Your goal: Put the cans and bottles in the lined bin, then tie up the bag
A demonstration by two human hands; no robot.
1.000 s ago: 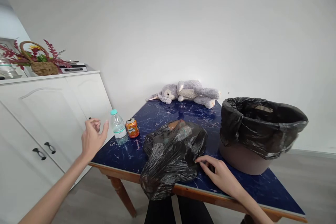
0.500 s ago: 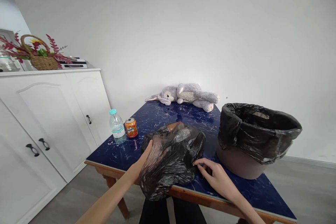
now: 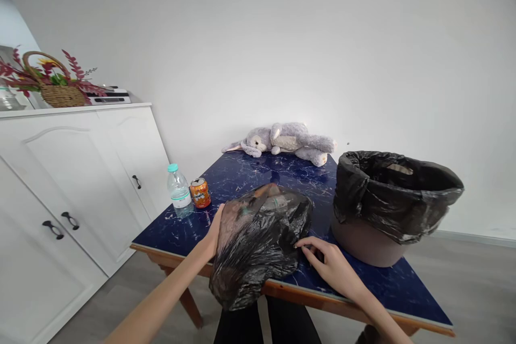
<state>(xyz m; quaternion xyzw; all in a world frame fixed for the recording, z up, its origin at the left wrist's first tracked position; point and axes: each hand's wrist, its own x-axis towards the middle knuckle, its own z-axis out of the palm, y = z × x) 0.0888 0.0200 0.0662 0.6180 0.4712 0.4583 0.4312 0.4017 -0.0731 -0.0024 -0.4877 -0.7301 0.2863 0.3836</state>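
Observation:
A crumpled black plastic bag (image 3: 262,247) lies at the front of the blue marble-patterned table (image 3: 245,169), its lower part hanging over the edge. Through the thin film I make out an orange-brown shape and a clear bottle-like shape. My left hand (image 3: 216,228) is at the bag's left side, its fingers covered by the plastic, so their grip is hidden. On the right, my right hand (image 3: 328,263) pinches the bag's edge between thumb and fingertips. Left of the bag stand a clear water bottle (image 3: 178,189) with a turquoise cap and an orange soda can (image 3: 200,193).
A brown bin (image 3: 366,242) lined with a black bag stands at the table's right. At the back, a grey plush rabbit (image 3: 282,141) lies against the wall. White cabinets (image 3: 72,172) to the left carry a flower basket (image 3: 62,95).
The view has tilted slightly downward. My left hand has shifted a little left and up along the bag, while my right hand keeps its pinch at the bag's right edge.

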